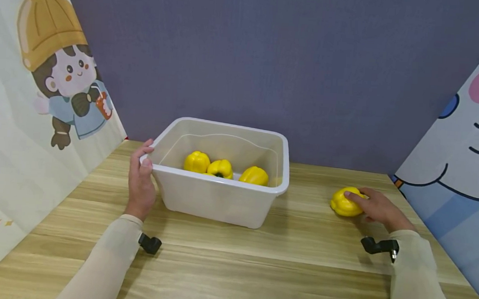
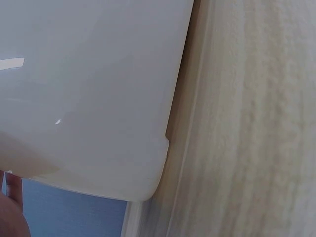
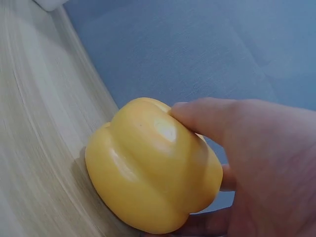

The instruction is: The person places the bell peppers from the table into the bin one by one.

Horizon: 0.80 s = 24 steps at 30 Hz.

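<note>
A white plastic bin [image 1: 215,199] stands left of centre on the table, with several yellow bell peppers [image 1: 254,175] inside. At the bin's left end my left hand [image 1: 142,184] grips the rim, thumb on the near side. The left wrist view is filled mostly by the bin's smooth wall [image 2: 89,98], with a bit of the hand [image 2: 12,212] at the lower left. Over on the right, my right hand [image 1: 379,208] holds another yellow bell pepper [image 3: 153,168] between thumb and fingers. That pepper is at the tabletop; some fingers are hidden behind it.
The wood-grain table [image 1: 231,274] reaches back to a grey-blue panel [image 1: 270,68]. Printed cartoon sheets flank it, one on the left [image 1: 0,105] and one on the right [image 1: 464,160]. Small black camera mounts [image 1: 150,244] sit on both wrists.
</note>
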{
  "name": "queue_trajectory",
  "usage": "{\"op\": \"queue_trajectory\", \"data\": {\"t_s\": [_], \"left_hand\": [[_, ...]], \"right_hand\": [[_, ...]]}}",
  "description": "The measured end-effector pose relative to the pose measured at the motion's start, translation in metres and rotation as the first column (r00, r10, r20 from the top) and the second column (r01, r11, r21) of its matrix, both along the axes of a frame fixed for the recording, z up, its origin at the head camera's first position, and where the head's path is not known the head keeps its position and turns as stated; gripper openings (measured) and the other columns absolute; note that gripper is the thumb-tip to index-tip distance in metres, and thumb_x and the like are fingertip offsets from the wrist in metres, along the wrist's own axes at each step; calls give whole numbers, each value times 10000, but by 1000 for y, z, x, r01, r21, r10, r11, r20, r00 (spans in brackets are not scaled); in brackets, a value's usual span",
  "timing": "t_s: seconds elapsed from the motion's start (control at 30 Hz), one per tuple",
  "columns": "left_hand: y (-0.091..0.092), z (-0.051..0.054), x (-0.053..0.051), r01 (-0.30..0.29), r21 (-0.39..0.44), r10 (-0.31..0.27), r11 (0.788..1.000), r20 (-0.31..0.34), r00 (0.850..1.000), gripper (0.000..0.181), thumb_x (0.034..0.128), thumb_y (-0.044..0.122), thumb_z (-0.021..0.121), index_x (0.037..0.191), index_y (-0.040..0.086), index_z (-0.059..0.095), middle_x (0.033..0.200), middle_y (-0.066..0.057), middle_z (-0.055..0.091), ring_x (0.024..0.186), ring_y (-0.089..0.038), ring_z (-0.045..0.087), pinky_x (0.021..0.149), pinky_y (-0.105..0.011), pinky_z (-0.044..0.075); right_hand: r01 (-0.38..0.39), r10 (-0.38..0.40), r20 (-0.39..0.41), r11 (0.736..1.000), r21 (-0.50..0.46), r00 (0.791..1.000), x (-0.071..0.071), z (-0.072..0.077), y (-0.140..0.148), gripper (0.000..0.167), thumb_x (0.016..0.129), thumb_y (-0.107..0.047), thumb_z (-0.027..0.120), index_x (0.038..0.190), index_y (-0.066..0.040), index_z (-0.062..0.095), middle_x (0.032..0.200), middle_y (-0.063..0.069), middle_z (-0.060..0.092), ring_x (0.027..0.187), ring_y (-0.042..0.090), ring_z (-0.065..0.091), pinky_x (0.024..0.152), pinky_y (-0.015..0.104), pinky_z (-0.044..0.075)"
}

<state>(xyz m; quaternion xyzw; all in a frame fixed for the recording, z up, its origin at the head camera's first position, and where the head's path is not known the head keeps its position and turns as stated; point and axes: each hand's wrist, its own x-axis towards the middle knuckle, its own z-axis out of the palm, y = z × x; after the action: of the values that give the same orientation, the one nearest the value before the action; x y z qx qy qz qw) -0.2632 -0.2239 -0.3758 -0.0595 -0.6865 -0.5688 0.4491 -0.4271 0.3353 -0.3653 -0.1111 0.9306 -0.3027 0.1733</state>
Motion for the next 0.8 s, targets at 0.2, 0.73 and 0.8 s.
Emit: {"op": "queue_trajectory", "data": {"t_s": [0.2, 0.73, 0.8], "left_hand": [[0, 0, 0, 2, 0, -2, 1000, 4, 1000, 457, 1024, 281, 349, 1301, -72, 442, 1523, -73, 430, 1434, -242, 328, 1150, -347, 252], [0, 1, 0, 9, 3, -9, 1000, 2, 1000, 460, 1026, 283, 351, 1304, -73, 437, 1532, -68, 422, 1432, -242, 329, 1147, -348, 262], [1, 1, 0, 9, 3, -8, 1000, -3, 1000, 460, 1028, 285, 351, 1302, -73, 439, 1532, -76, 422, 1432, -245, 330, 1145, -345, 264]], "right_hand": [[29, -27, 37, 998, -55, 999, 0, -1, 0, 997, 979, -652, 411, 1514, 148, 151, 1462, 393, 276, 1196, 469, 483, 813, 437, 565], [109, -77, 140, 964, -241, 987, 0, -7, -1, 956, 938, -691, 459, 1457, 97, 312, 1236, 202, 488, 942, 274, 575, 802, 355, 560], [113, -77, 148, 961, -253, 986, -1, -8, -1, 956, 938, -691, 458, 1456, 98, 307, 1225, 197, 493, 940, 272, 579, 799, 354, 561]]}}
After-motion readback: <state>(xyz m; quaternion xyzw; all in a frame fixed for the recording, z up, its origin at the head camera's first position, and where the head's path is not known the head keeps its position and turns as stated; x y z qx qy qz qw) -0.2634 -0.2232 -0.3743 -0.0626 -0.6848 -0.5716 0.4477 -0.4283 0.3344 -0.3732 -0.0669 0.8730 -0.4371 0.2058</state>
